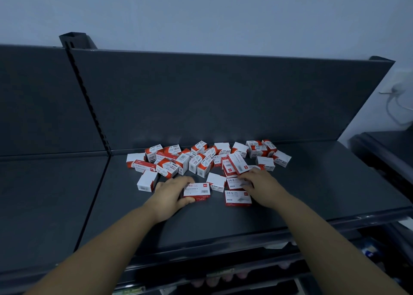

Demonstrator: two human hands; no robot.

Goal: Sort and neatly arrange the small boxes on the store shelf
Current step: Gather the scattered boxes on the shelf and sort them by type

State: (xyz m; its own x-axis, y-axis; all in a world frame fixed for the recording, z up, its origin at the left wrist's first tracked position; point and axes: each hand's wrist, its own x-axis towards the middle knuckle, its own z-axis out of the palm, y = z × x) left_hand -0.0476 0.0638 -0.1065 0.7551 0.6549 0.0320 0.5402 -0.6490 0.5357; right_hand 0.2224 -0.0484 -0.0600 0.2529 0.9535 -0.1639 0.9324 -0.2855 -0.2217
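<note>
Nearest, under the front lip: lower shelves (pixel 223 272), dim, goods on them too blurred to name. Above, one dark shelf (pixel 201 218), bearing every box in sight. Two bare forearms across it. Left hand (pixel 172 194) clasped round one held box (pixel 197 191), flat, red and white, barcode face up, thumb at the near edge and fingers over the far one; resting on the shelf or just lifted, not clear. Right hand (pixel 261 185) apart to the right, fingertips on a 24/6 box (pixel 233 182); blurred there, so gripping or merely touching, cannot tell. Nearer than that, a near 24/6 box (pixel 238 198), flat, just beside the heel of the right hand. Between the hands, one white box (pixel 216 181). Left of the left hand, one upright box (pixel 147 180), white with a red side. Five boxes out front, then. Behind them, near the foot of the back panel (pixel 223 98), the heap (pixel 196 160): well over twenty more, red and white, tipped every way, some piled, some marked PAPER CLIPS; overlaps too thick for an exact count. All closed, contents unseen. Farther left, one slotted post (pixel 89 107), then a second bay (pixel 44 194). Farthest: pale wall (pixel 201 10), one cable (pixel 395 102) at far right.
</note>
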